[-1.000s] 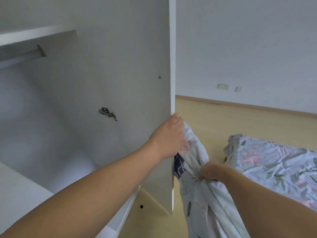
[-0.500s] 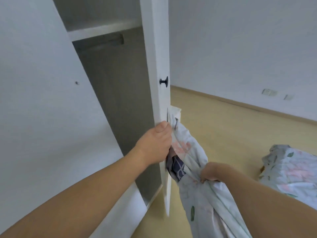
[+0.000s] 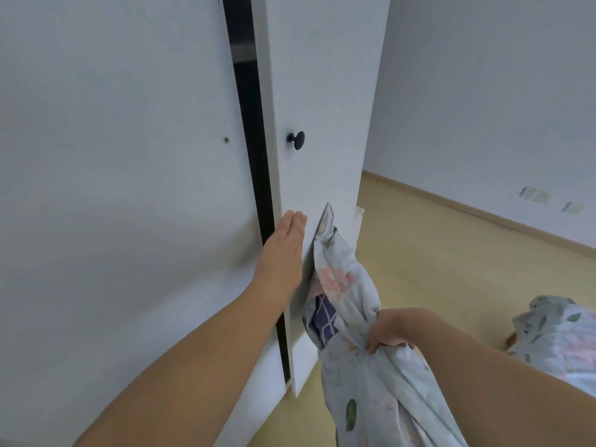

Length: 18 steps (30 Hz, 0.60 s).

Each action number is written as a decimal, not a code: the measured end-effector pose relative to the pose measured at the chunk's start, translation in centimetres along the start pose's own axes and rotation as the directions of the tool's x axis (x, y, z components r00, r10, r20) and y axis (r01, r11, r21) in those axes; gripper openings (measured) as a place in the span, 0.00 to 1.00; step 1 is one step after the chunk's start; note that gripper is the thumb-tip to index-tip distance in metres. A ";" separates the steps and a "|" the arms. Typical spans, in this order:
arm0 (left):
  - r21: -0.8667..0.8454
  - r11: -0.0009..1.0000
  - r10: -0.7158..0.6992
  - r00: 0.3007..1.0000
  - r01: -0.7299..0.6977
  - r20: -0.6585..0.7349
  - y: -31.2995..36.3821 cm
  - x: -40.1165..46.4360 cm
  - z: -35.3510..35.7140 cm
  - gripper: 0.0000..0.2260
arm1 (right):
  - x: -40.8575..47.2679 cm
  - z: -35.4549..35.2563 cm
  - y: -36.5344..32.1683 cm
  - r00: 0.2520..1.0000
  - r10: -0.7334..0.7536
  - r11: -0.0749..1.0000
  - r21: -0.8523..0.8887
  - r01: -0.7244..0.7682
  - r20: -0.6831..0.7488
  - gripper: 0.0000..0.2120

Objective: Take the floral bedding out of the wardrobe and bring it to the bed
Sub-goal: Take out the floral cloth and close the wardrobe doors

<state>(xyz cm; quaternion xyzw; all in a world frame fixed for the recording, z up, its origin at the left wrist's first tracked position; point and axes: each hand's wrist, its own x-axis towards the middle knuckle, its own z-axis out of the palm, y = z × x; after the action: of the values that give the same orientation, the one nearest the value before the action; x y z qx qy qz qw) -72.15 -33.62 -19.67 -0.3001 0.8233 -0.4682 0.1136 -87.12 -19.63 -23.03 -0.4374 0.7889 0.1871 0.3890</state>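
The floral bedding (image 3: 351,304) is pale blue with pink flowers and green leaves, bunched into a hanging bundle in front of the wardrobe. A dark blue checked lining shows inside its fold. My right hand (image 3: 388,330) is shut on the bundle at its middle. My left hand (image 3: 283,250) lies flat, fingers together, against the white wardrobe door (image 3: 322,124), below its black knob (image 3: 298,140). That door stands almost closed, with only a narrow dark gap (image 3: 254,156) left beside it. The bed (image 3: 561,340), covered in matching floral fabric, shows at the lower right edge.
The other white wardrobe door (image 3: 113,156) fills the left side. Light wooden floor (image 3: 435,253) stretches to the right between wardrobe and bed. White walls with a skirting board and wall sockets (image 3: 535,195) stand behind.
The wardrobe door has swung from wide open to nearly closed, pushed by my left hand, which went from gripping its edge to lying flat. The bedding stays in my right hand.
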 end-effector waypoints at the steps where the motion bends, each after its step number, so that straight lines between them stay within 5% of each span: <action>1: 0.007 1.000 -0.012 1.000 0.012 0.012 -0.2 0.0 0.3 0.29 | 0.0 0.0 -0.1 1.000 0.003 1.000 -0.014 -0.003 0.002 0.30; 9: -0.081 0.995 -0.051 0.986 0.065 0.161 -1.5 0.9 0.8 0.27 | 0.4 0.1 -0.4 0.999 0.019 0.992 -0.127 -0.024 -0.034 0.30; 18: -0.137 0.989 -0.032 0.987 0.055 0.160 -2.2 1.1 1.6 0.29 | 1.2 0.1 0.5 0.999 0.007 0.995 -0.097 -0.011 -0.044 0.30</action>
<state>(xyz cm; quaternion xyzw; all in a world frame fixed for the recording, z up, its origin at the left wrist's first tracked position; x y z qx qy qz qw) -71.44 -36.25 -18.54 -0.3613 0.8361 -0.3859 0.1462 -87.84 -19.93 -24.03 -0.4562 0.7892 0.2176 0.3489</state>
